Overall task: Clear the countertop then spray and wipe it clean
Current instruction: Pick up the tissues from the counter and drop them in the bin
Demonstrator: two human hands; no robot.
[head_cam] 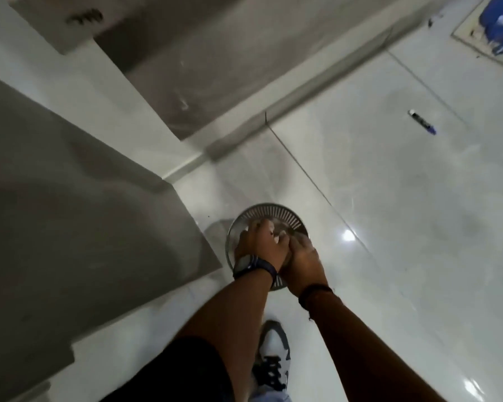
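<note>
A round metal basket [273, 213] with a slotted rim is low over the glossy floor, just off the corner of the grey countertop [70, 204]. Both my hands are on its near half. My left hand [259, 246], with a dark watch on the wrist, curls over the left side, and small pale bits show at its fingertips. My right hand [302, 261] grips the near right side. The hands hide most of the basket's inside, and I cannot tell whether it rests on the floor.
A second grey counter surface [204, 68] runs along the back. A blue and white pen [422, 122] lies on the white floor tiles at the right. A patterned mat [500, 24] fills the top right corner. My shoe [273, 356] stands below the basket.
</note>
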